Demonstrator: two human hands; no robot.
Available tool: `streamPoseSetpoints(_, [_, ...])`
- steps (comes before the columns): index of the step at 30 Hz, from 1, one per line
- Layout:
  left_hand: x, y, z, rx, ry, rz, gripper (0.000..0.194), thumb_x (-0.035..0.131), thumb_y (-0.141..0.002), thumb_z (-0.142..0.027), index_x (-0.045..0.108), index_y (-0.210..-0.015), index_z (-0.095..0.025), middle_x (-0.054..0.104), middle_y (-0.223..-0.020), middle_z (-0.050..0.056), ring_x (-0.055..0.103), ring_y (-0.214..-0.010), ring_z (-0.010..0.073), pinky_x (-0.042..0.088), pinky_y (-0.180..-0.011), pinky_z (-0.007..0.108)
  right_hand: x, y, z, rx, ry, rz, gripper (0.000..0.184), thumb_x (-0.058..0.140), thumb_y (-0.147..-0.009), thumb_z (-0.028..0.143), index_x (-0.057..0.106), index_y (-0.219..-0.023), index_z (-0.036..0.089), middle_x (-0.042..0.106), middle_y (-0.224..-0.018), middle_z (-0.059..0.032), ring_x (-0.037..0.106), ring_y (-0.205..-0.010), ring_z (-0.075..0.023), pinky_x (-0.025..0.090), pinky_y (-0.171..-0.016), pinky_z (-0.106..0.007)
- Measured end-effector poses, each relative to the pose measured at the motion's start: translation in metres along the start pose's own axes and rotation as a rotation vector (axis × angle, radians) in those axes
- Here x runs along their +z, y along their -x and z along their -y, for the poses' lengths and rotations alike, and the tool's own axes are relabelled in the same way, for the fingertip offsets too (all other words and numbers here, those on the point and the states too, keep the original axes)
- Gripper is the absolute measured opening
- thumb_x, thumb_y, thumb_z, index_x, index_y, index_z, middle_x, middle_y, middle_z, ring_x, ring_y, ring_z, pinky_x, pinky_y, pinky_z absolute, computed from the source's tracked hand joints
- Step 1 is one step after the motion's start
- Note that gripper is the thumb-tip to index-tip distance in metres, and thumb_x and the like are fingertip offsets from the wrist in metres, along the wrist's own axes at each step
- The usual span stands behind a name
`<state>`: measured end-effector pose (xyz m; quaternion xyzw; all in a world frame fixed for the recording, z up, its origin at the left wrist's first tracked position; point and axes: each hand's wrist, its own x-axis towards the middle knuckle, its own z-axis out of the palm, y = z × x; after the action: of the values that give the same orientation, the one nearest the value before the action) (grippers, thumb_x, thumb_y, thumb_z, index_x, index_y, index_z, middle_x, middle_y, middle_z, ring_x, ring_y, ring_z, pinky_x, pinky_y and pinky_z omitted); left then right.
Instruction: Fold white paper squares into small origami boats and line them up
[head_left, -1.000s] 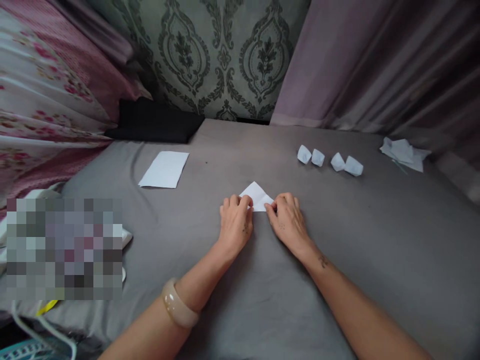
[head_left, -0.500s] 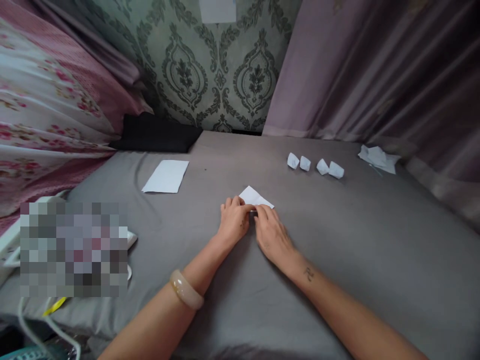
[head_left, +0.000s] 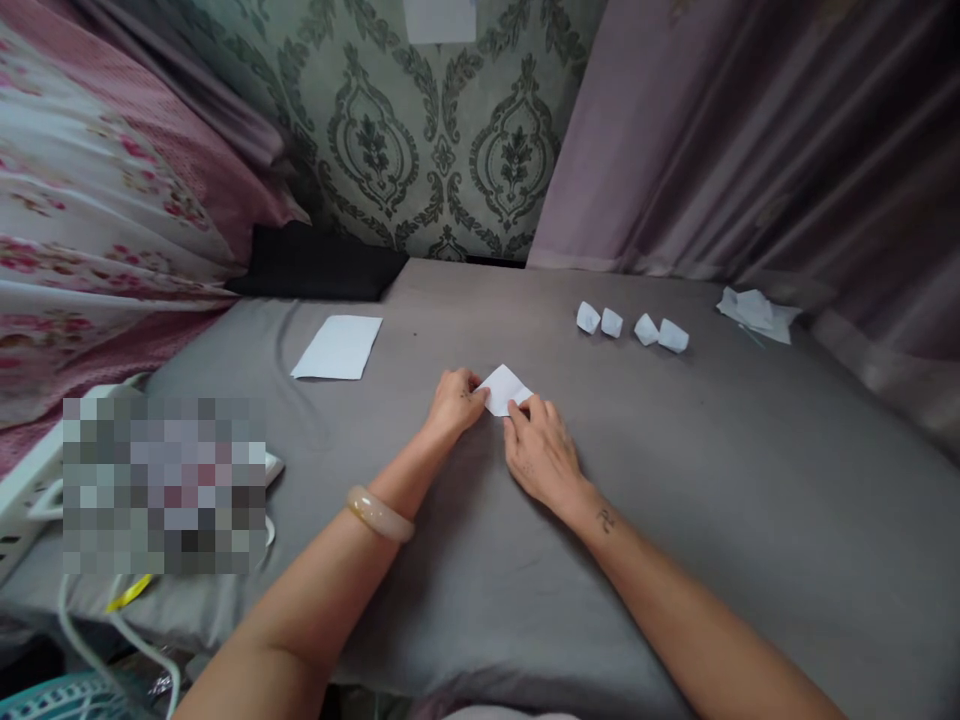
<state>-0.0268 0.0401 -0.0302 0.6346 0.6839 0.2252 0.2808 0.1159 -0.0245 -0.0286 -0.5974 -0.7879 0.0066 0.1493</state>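
Observation:
Between my two hands is a small piece of folded white paper (head_left: 505,386), one corner pointing away from me. My left hand (head_left: 456,400) pinches its left corner, thumb on top and the other fingers curled by the edge. At the lower right edge, my right hand (head_left: 544,447) has its thumb side and fingertips closed on the paper; part of that edge is hidden under them. A pale bangle (head_left: 380,515) sits on my left forearm.
Several small folded paper shapes (head_left: 611,323) stand at the back right, with crumpled paper (head_left: 759,313) beyond them. A flat stack of white paper (head_left: 337,347) lies left, before a black cloth (head_left: 319,262). A white power strip (head_left: 56,455) and cables are at the left edge.
My hands have moved apart from their close hold over the paper, the left shifting outward and away from me. More of the paper's face now shows, and its lower edge looks different.

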Motion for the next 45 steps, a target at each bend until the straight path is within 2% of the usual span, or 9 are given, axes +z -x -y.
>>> streamPoseSetpoints(5, [-0.001,-0.001,-0.006,0.002,0.005,-0.009,0.012,0.055,-0.077,-0.023,0.064,-0.079,-0.016,0.065,-0.080,0.007,0.058,-0.077,0.0181,0.043,-0.070,0.029,0.008,-0.003,-0.006,0.015,-0.080,-0.083,0.031,0.038,-0.094,0.026,0.068,-0.094,0.017,0.058,-0.094,-0.0113,0.050,-0.089,-0.0226,0.044,-0.079,-0.036])
streamPoseSetpoints(10, [-0.008,0.010,-0.006,-0.028,0.023,-0.002,0.008,0.055,-0.074,-0.020,0.061,-0.071,-0.016,0.065,-0.070,0.006,0.059,-0.070,0.0173,0.042,-0.064,0.027,0.007,-0.009,-0.015,-0.064,-0.109,-0.069,0.025,0.045,-0.092,0.025,0.069,-0.095,0.019,0.059,-0.096,-0.0103,0.051,-0.093,-0.0228,0.046,-0.077,-0.034])
streamPoseSetpoints(12, [-0.007,0.020,-0.003,-0.055,0.041,-0.003,0.009,0.054,-0.073,-0.017,0.060,-0.079,-0.015,0.065,-0.070,0.006,0.059,-0.067,0.0164,0.042,-0.061,0.026,0.005,-0.016,-0.022,-0.119,-0.143,-0.017,0.023,0.047,-0.092,0.024,0.069,-0.096,0.021,0.060,-0.099,-0.0092,0.052,-0.095,-0.0216,0.046,-0.078,-0.033])
streamPoseSetpoints(17, [0.005,0.052,0.001,-0.086,0.270,0.071,0.043,0.051,-0.075,-0.017,0.044,-0.117,-0.015,0.066,-0.069,0.001,0.057,-0.055,0.0123,0.043,-0.055,0.023,-0.001,-0.034,-0.046,-0.355,-0.243,0.122,0.024,0.047,-0.091,0.018,0.070,-0.098,0.021,0.064,-0.100,-0.0065,0.055,-0.094,-0.0179,0.046,-0.085,-0.033])
streamPoseSetpoints(25, [0.004,0.067,-0.002,0.025,0.228,0.112,0.026,0.046,-0.080,-0.018,0.066,-0.096,-0.014,0.070,-0.078,0.007,0.064,-0.074,0.0169,0.046,-0.064,0.026,-0.007,-0.005,-0.058,-0.453,-0.234,0.139,0.042,0.041,-0.083,0.002,0.061,-0.116,0.018,0.058,-0.128,-0.0086,0.050,-0.121,-0.0198,0.041,-0.101,-0.037])
streamPoseSetpoints(29, [-0.002,0.071,-0.006,0.050,0.113,0.138,0.031,0.048,-0.076,-0.016,0.067,-0.100,-0.013,0.069,-0.078,0.006,0.062,-0.073,0.0172,0.045,-0.067,0.027,-0.014,0.003,-0.053,-0.477,-0.178,0.151,0.043,0.039,-0.085,0.004,0.057,-0.120,0.018,0.055,-0.128,-0.0104,0.057,-0.109,-0.0201,0.048,-0.091,-0.036])
streamPoseSetpoints(33, [-0.004,0.076,-0.002,0.217,-0.024,0.140,0.040,0.047,-0.073,-0.010,0.062,-0.109,-0.013,0.063,-0.081,0.005,0.059,-0.073,0.0157,0.046,-0.069,0.027,-0.019,0.003,-0.053,-0.512,-0.141,0.177,0.042,0.039,-0.084,0.003,0.056,-0.120,0.016,0.057,-0.121,-0.0119,0.060,-0.100,-0.0206,0.050,-0.086,-0.036])
streamPoseSetpoints(41, [-0.011,0.069,0.005,0.615,-0.472,-0.025,0.032,0.041,-0.087,-0.013,0.064,-0.107,-0.020,0.047,-0.119,0.014,0.045,-0.107,0.0261,0.040,-0.087,0.039,-0.016,0.010,-0.062,-0.542,-0.317,0.124,0.043,0.043,-0.082,0.002,0.061,-0.117,0.019,0.057,-0.129,-0.0096,0.052,-0.122,-0.0223,0.046,-0.100,-0.041])
streamPoseSetpoints(45, [-0.016,0.058,0.002,0.798,-0.532,0.077,0.031,0.038,-0.094,-0.021,0.063,-0.112,-0.024,0.051,-0.127,0.010,0.041,-0.116,0.0271,0.033,-0.093,0.040,-0.011,0.010,-0.066,-0.525,-0.363,0.083,0.043,0.042,-0.082,0.002,0.061,-0.118,0.018,0.057,-0.130,-0.0100,0.049,-0.125,-0.0208,0.043,-0.104,-0.040])
